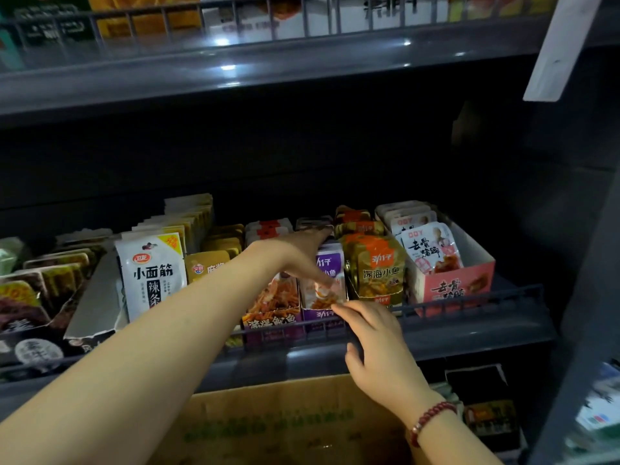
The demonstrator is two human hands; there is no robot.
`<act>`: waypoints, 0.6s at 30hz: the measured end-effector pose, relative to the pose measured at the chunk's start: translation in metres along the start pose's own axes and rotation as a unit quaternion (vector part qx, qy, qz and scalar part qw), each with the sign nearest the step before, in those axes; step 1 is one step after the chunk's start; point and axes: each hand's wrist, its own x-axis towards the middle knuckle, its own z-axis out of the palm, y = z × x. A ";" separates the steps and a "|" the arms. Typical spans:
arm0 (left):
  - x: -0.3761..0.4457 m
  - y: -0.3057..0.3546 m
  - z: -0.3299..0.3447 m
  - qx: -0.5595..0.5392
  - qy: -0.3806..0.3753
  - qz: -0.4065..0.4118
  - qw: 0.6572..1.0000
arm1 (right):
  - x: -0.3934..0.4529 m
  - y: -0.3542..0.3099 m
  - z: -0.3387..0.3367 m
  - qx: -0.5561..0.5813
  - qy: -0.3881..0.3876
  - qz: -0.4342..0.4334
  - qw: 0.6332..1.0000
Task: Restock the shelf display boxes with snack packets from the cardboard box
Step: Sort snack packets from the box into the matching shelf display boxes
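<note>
Purple packets (327,280) are reached by both hands.
They are spanned by the left hand (295,253), fingers straight; their display box (322,317) front is touched by the right hand's (375,344) straight fingertips.

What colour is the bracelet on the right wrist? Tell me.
Dark red beads: the bracelet shows in the head view, the only view given.

A: What occupies the upper frame?
B: A dark upper shelf (235,78) with a wire rail (214,21), blurred cartons behind it.
A: And the right side?
B: A pale hanging strip (563,45) at upper right; a red bead bracelet (432,418) at lower right.
</note>
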 end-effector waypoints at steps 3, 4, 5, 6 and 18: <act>-0.003 0.001 -0.003 -0.001 0.004 0.007 1.000 | -0.001 0.001 -0.001 -0.008 0.000 -0.004 1.000; -0.005 0.000 -0.002 -0.005 0.015 0.008 1.000 | -0.001 0.000 -0.001 -0.012 0.000 -0.010 1.000; -0.008 -0.001 -0.001 -0.011 0.025 0.008 1.000 | -0.001 -0.002 -0.001 -0.017 0.001 -0.017 1.000; -0.011 -0.004 -0.001 -0.016 0.029 0.006 0.999 | -0.001 -0.004 -0.001 -0.020 0.003 -0.026 0.999; -0.043 -0.028 0.020 -0.136 0.170 0.036 0.975 | 0.014 -0.031 0.004 -0.029 0.044 -0.016 0.999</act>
